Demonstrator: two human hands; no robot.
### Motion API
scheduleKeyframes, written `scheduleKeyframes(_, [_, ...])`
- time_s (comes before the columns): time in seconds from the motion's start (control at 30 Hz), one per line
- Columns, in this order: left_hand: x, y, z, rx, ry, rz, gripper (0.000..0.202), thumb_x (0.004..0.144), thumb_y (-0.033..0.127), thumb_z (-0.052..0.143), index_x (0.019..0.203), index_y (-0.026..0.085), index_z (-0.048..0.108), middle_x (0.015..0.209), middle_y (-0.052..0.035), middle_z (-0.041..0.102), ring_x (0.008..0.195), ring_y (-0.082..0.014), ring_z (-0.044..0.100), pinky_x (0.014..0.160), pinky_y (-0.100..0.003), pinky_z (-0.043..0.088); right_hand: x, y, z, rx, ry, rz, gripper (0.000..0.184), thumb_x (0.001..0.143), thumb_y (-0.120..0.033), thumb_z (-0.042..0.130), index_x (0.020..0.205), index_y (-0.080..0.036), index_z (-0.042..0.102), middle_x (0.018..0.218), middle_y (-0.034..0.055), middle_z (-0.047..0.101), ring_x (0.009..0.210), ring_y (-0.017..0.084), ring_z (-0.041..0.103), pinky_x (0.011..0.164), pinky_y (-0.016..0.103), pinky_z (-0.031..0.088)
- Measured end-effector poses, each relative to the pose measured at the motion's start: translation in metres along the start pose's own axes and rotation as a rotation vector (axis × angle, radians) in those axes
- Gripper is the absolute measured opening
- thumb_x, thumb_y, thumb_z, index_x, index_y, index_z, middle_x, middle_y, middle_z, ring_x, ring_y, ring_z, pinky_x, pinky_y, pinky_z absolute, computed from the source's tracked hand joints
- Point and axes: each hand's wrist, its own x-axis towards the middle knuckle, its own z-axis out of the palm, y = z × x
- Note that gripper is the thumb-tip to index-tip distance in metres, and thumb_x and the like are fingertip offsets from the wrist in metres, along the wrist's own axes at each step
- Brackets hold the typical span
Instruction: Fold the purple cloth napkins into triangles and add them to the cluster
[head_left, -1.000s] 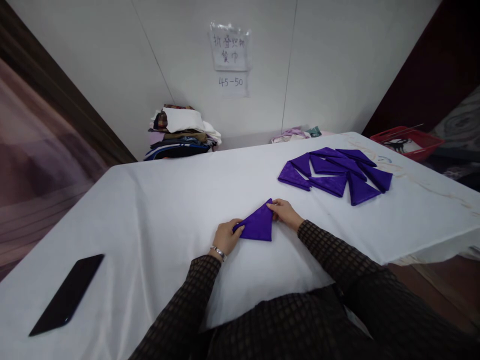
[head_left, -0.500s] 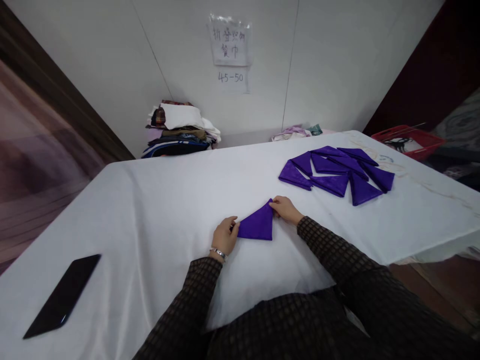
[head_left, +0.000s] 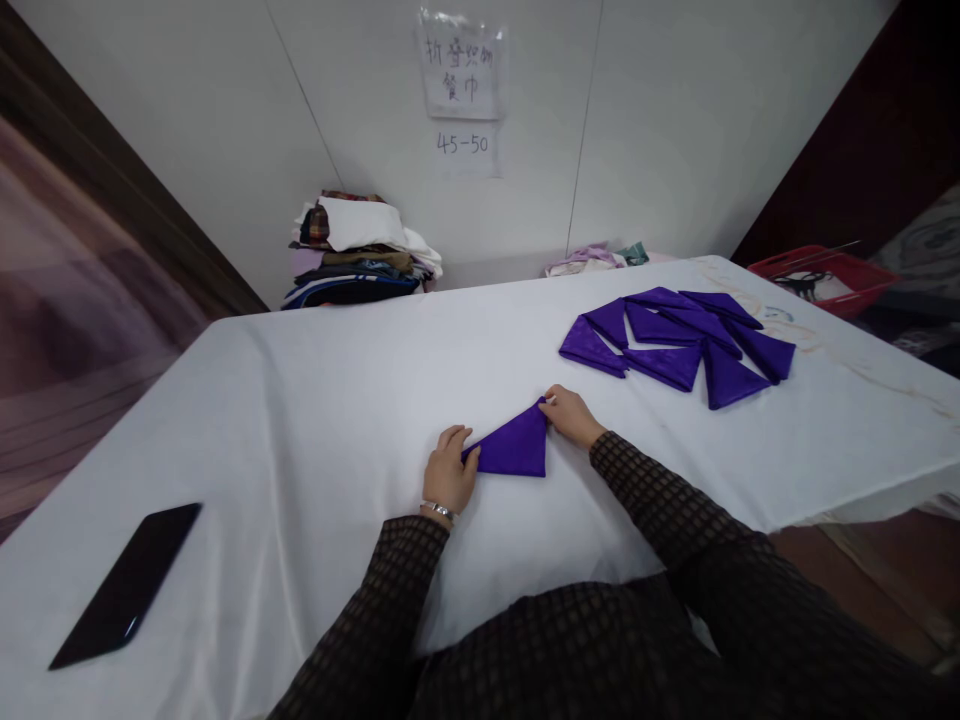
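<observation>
A purple cloth napkin [head_left: 516, 447] folded into a triangle lies flat on the white tablecloth [head_left: 337, 420] in front of me. My left hand [head_left: 448, 470] rests at its left corner, fingers curled onto the cloth's tip. My right hand [head_left: 570, 415] pinches the top corner of the same triangle. Farther right on the table lie several folded purple triangles [head_left: 675, 345] in an overlapping cluster.
A black phone [head_left: 124, 585] lies near the table's left front edge. A stack of folded clothes [head_left: 360, 250] stands against the back wall, with a small heap of pale fabric [head_left: 589, 260] to its right. A red basket [head_left: 817, 275] sits beyond the table's right end.
Both hands stay on the triangle's corners. My left hand has shifted slightly along the left corner, and the camera has tilted a little, moving everything a bit upward.
</observation>
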Motion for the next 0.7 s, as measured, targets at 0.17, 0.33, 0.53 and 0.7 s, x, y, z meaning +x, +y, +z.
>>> scheduleKeyframes(0.17, [-0.008, -0.004, -0.002, -0.094, 0.04, -0.03, 0.028, 0.085, 0.021, 0.048, 0.111, 0.019, 0.056, 0.125, -0.0105, 0.052, 0.107, -0.0222, 0.057, 0.089, -0.04, 0.052, 0.0, -0.002, -0.002, -0.096, -0.003, -0.024, 0.024, 0.082, -0.028, 0.056, 0.103, -0.018, 0.058, 0.079, 0.0033, 0.065, 0.07, 0.015, 0.056, 0.061, 0.023, 0.036])
scheduleKeyframes(0.33, [-0.013, -0.007, -0.003, -0.193, 0.065, -0.085, 0.029, 0.082, 0.013, 0.047, 0.108, 0.019, 0.058, 0.124, -0.0103, 0.052, 0.093, -0.0172, 0.062, 0.088, -0.038, 0.052, 0.003, 0.0, -0.002, -0.146, -0.012, -0.045, 0.02, 0.082, -0.027, 0.055, 0.099, -0.018, 0.061, 0.081, 0.0037, 0.066, 0.074, 0.016, 0.057, 0.064, 0.024, 0.037])
scheduleKeyframes(0.53, [-0.017, -0.016, -0.009, -0.269, 0.102, -0.141, 0.033, 0.079, 0.01, 0.045, 0.107, 0.021, 0.059, 0.123, -0.0085, 0.053, 0.093, -0.015, 0.061, 0.084, -0.035, 0.054, 0.005, 0.004, -0.001, -0.136, -0.023, -0.02, 0.022, 0.082, -0.026, 0.054, 0.102, -0.018, 0.061, 0.08, 0.0035, 0.066, 0.07, 0.015, 0.057, 0.062, 0.023, 0.038])
scheduleKeyframes(0.7, [-0.024, -0.024, -0.022, -0.111, 0.166, -0.172, 0.025, 0.077, 0.021, 0.057, 0.101, 0.022, 0.063, 0.117, -0.0077, 0.059, 0.112, -0.0229, 0.054, 0.098, -0.044, 0.044, 0.006, 0.007, 0.001, -0.149, -0.022, -0.033, 0.021, 0.082, -0.027, 0.054, 0.101, -0.018, 0.062, 0.078, 0.0034, 0.066, 0.065, 0.014, 0.057, 0.061, 0.023, 0.038])
